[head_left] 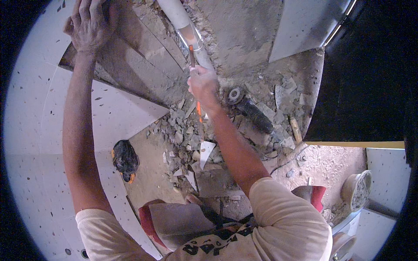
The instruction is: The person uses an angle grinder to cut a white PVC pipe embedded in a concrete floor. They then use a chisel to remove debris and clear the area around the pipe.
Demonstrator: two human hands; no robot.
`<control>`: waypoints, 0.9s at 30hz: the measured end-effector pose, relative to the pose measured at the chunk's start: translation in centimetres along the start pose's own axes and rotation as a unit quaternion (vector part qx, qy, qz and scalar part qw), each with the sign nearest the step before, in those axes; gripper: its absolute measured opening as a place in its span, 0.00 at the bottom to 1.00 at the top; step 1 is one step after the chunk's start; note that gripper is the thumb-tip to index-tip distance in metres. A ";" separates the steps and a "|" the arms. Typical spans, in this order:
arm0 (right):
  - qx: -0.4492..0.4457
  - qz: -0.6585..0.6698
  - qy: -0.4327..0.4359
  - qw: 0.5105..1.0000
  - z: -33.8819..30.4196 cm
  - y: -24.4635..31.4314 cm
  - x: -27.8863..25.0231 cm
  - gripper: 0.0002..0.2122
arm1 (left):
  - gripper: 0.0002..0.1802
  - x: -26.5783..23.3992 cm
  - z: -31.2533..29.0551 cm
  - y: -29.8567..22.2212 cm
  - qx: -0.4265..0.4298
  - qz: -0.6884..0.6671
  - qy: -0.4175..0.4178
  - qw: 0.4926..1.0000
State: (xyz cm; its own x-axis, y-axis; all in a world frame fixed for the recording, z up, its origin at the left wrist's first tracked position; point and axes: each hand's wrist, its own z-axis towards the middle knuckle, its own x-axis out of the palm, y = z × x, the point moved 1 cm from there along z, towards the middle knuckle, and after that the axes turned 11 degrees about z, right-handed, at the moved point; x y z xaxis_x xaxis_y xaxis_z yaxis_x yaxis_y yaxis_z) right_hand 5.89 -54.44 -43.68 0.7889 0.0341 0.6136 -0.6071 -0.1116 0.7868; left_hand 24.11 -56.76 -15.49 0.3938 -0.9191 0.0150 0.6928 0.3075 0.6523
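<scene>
Right hand (203, 85) is wrapped round a slim orange-and-dark stick tool (192, 54), likely for control, upper end right by the long, off-white, round pipe (175, 14). Left hand (90, 37), fingers kinda loosely spread, looks braced on the dusty brown slab (130, 56).

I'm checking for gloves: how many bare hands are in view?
2: the left hand is at the upper left, fingers reaching the picture's top edge; the right hand is above centre, gripping a slim orange-marked tool.
</scene>
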 end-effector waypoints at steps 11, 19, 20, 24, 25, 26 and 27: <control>-0.080 -0.139 -0.116 0.980 -1.7 -2.0 -3.7 0.09 | 0.38 1.1 -0.8 0.6 0.011 -0.025 0.031 0.999; -0.164 -0.169 -0.147 0.961 -1.5 2.3 -8.6 0.11 | 0.28 -0.5 -0.4 0.0 0.000 -0.061 -0.004 0.998; -0.159 -0.148 -0.146 0.965 -1.6 2.6 -9.0 0.11 | 0.27 -1.3 -0.6 -0.8 0.019 -0.139 0.030 0.990; -0.190 -0.275 -0.159 0.929 -1.3 1.8 -13.6 0.09 | 0.19 -8.9 -4.5 -13.6 -0.113 -0.437 0.268 0.851; -0.250 -0.327 -0.128 0.902 -1.2 1.3 -14.9 0.09 | 0.17 -11.5 -5.7 -17.2 -0.181 -0.451 0.325 0.811; -0.312 -0.376 -0.096 0.867 -1.3 0.8 -16.1 0.09 | 0.18 -12.1 -9.1 -21.3 -0.246 -0.513 0.366 0.737; -0.368 -0.422 -0.064 0.826 -1.7 0.5 -16.8 0.10 | 0.19 -13.3 -12.0 -24.9 -0.255 -0.509 0.505 0.649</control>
State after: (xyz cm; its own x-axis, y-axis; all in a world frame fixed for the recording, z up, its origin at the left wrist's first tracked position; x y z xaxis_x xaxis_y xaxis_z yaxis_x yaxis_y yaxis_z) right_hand -7.83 -53.41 -53.53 0.9358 -0.3193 -0.1495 0.3079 0.5337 0.7876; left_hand 8.83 -49.24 -41.03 -0.4075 -0.1596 -0.8992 0.9131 -0.0542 -0.4042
